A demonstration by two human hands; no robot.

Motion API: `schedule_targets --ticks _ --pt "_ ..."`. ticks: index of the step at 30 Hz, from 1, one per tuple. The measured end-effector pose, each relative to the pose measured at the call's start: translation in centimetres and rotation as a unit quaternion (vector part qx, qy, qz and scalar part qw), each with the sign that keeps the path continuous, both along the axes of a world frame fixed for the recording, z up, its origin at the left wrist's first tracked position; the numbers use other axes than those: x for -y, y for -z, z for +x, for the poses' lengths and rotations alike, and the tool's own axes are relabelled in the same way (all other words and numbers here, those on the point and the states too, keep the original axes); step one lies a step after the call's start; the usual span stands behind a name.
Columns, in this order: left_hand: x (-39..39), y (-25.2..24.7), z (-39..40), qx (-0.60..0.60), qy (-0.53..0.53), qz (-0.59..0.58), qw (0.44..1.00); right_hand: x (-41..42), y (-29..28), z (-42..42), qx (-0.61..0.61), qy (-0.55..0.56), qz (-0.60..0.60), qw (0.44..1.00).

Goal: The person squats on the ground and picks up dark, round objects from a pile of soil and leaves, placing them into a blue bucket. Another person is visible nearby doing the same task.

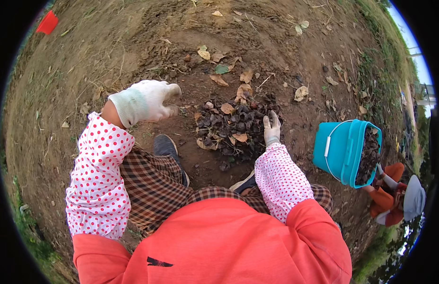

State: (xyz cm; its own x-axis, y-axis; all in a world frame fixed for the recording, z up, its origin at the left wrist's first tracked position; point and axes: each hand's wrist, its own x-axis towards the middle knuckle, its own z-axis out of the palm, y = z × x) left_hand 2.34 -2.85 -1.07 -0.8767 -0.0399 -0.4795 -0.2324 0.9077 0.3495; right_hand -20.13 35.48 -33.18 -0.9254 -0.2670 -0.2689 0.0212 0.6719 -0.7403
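Note:
On the soil between my feet lies a heap of dark dried plant pods or wilted leaves (pixel 237 124), mixed with several tan dry leaves. My left hand (pixel 152 99), in a whitish knitted glove, hangs to the left of the heap. Its fingers are apart and nothing shows between them. At the heap's right side, my right hand (pixel 272 128) in a similar, soiled glove touches the dark material. Two of its fingers are spread; its palm side is hidden.
A teal bucket (pixel 334 149) with a white-gripped handle, filled with dark plant matter (pixel 368 154), stands at right. Beyond it a person in a pale hat (pixel 414 197) crouches. A red container (pixel 47 23) is at far left. Dry leaves (pixel 243 91) litter the ground ahead.

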Motion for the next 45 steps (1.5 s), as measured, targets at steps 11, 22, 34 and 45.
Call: schedule_targets --ticks 11,22,34,45 --pt "-0.3 -0.4 -0.6 0.021 -0.006 -0.004 1.0 5.9 -5.4 6.5 -0.064 -0.08 0.293 0.95" --pt "-0.3 0.3 -0.8 0.027 -0.022 0.0 0.999 5.0 -3.1 4.3 -0.049 0.018 0.273 0.961" --pt "0.1 0.8 -0.9 0.038 -0.011 -0.004 0.999 2.9 -2.0 2.4 -0.046 0.019 0.222 0.974" --pt "-0.2 0.7 -1.2 0.023 0.003 -0.003 1.0 -2.6 0.7 -3.3 0.223 0.426 -0.278 0.832"
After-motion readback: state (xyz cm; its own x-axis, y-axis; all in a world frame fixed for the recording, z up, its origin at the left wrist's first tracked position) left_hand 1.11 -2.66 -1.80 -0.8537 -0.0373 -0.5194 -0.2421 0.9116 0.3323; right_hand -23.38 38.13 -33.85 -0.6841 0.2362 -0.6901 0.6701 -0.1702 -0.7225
